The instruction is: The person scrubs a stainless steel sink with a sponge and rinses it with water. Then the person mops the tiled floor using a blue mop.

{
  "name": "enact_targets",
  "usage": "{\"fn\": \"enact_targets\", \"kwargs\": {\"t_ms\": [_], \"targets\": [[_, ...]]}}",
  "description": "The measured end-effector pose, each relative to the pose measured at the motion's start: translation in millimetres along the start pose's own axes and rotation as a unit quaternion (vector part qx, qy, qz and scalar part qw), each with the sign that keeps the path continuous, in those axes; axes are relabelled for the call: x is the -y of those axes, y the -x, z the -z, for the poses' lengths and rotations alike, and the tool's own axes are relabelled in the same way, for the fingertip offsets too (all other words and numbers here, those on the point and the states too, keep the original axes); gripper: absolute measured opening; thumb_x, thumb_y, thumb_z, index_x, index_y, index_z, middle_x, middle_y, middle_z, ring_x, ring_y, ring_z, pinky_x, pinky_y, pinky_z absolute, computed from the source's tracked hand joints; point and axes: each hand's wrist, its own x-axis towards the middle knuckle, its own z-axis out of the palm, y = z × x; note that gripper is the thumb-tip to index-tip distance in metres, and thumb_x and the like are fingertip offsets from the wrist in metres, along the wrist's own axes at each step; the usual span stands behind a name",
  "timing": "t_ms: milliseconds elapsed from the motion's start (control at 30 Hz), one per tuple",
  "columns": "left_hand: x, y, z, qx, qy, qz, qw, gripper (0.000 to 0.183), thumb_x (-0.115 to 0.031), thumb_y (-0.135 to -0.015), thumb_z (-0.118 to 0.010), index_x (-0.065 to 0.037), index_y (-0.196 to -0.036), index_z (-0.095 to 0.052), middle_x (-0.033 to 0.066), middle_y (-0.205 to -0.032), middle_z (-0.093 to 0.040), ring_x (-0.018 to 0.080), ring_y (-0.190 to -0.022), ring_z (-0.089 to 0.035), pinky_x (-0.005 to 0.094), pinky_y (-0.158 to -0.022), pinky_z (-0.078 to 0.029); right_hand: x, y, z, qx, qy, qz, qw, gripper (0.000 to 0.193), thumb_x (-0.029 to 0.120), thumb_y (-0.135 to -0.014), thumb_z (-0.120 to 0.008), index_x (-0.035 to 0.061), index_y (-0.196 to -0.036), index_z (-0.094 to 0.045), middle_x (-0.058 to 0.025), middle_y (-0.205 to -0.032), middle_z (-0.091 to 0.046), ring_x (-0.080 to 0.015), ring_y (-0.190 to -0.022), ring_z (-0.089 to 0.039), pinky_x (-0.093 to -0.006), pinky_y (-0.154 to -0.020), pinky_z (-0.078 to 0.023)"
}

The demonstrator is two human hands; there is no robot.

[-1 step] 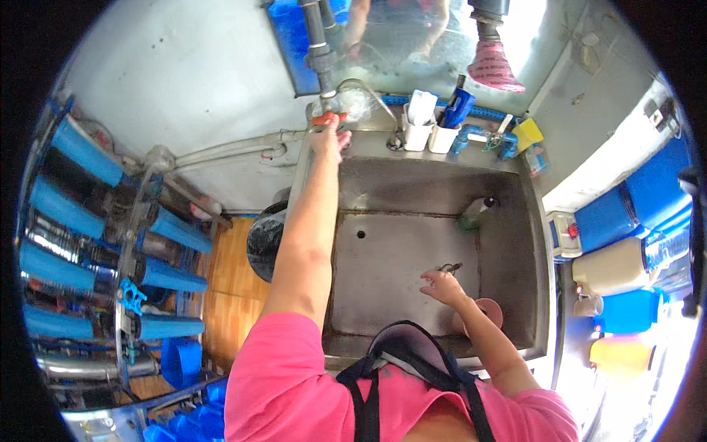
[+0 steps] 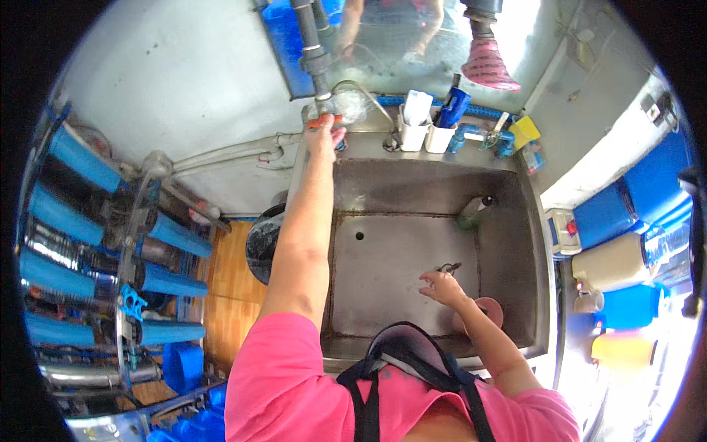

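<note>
My left hand (image 2: 324,140) reaches to the sink's far left corner, its fingers closed round the orange-red handle of a pipe valve (image 2: 321,122). The valve sits at the foot of a grey upright pipe (image 2: 314,62). Over the steel sink (image 2: 405,295) hangs my right hand (image 2: 442,287), fingers apart and slightly bent. Right beside those fingers is a small dark metal piece (image 2: 451,268); whether they touch it is unclear. A pink round bowl (image 2: 490,311) is partly hidden by my right forearm. One bottle with a dark cap (image 2: 471,214) stands in the far right corner.
White holders (image 2: 413,135) with brushes and a blue tool (image 2: 454,107) stand on the back ledge, near blue taps (image 2: 482,138) and a yellow sponge (image 2: 524,132). Blue jugs (image 2: 626,317) line the right. Racked blue rollers (image 2: 173,276) and a black bin (image 2: 264,243) are left.
The view has shifted very slightly. My left hand remains on the valve handle, and my right hand stays over the sink.
</note>
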Motion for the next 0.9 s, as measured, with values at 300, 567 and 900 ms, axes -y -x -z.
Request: {"fn": "enact_targets", "kwargs": {"t_ms": [300, 567, 900], "targets": [[2.6, -26.1, -5.5, -0.027, -0.059, -0.08, 0.995, 0.031, 0.006, -0.074, -0.07, 0.004, -0.096, -0.049, 0.0139, -0.087, -0.061, 0.0242, -0.066, -0.065, 0.033, -0.06, -0.059, 26.5, 8.6, 14.9, 0.005, 0.055, 0.03, 0.998, 0.037, 0.027, -0.076, -0.067, 0.0089, -0.108, -0.062, -0.0194, -0.097, -0.065, -0.0339, -0.092, -0.063, -0.0428, -0.081, -0.05], [53.9, 68.9, -9.0, -0.035, -0.026, 0.119, 0.992, 0.025, -0.014, -0.082, -0.067, -0.002, -0.098, -0.052, 0.0109, -0.085, -0.061, 0.0223, -0.068, -0.062, 0.032, -0.062, -0.055, 117.0, 5.5, 24.6, -0.226, 0.027, 0.243, 0.943, 0.094, 0.01, -0.062, -0.076, 0.0182, -0.142, -0.028, -0.0216, -0.146, -0.022, -0.042, -0.134, -0.024, -0.0557, -0.105, -0.026], [134.4, 323.3, 23.7, 0.081, 0.068, 0.454, 0.885, 0.014, -0.007, -0.086, -0.056, 0.001, -0.097, -0.058, 0.013, -0.09, -0.064, 0.021, -0.084, -0.063, 0.0308, -0.077, -0.053, 113.2, 3.1, 47.1, -0.107, 0.066, 0.45, 0.884, 0.068, 0.019, -0.052, -0.078, 0.0142, -0.115, -0.053, -0.0101, -0.109, -0.057, -0.0326, -0.1, -0.057, -0.0443, -0.083, -0.048]]}}
